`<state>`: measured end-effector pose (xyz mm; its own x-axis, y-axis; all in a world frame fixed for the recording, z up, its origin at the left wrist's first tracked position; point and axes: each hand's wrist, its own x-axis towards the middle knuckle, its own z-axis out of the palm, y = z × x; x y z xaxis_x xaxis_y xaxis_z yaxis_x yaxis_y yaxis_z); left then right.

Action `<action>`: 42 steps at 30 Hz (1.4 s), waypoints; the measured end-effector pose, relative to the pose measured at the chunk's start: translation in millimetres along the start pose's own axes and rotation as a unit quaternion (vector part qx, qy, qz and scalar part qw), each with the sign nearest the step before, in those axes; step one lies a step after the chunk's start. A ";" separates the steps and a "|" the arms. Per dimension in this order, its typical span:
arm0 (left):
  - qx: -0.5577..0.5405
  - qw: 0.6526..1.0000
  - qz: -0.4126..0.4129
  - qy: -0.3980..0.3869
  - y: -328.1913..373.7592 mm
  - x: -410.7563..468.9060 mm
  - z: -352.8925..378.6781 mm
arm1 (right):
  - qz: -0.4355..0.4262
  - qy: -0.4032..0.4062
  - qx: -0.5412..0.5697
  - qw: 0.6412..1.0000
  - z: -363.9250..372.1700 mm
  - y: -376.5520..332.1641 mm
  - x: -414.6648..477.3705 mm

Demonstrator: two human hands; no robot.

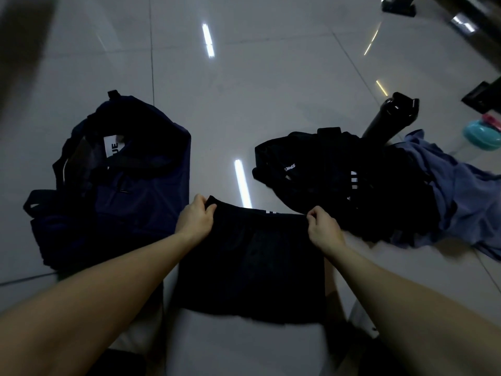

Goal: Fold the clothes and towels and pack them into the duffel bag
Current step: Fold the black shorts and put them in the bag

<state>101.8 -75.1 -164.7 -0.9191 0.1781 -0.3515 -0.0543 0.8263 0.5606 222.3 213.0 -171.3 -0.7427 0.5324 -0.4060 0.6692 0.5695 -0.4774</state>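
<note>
The left hand [196, 219] and right hand [322, 229] each pinch a top corner of a black garment [252, 267] spread over the floor [244, 104]. The navy duffel bag [122, 185], seemingly unzipped, lies just left of it, with a dark clothes pile [352, 185] and a blue garment [466, 196] to the right

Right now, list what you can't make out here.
Head view:
- Bag contents: hidden by its dark flaps.
- Held garment: kind unclear, too dark and blurred.
- Black pile: piece count lost in shadow.
- Blue cloth: cut off by right edge.
</note>
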 end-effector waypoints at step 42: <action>0.325 0.899 0.293 -0.010 -32.4 -57.0 62.3 | -0.294 -0.006 -0.308 0.905 57.0 -10.5 -61.2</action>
<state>180.3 -78.8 -209.5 -0.7079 0.6892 -0.1545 0.6828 0.7237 0.1002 259.4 138.7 -185.9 -0.9723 0.0185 -0.2329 0.0405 0.9951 -0.0897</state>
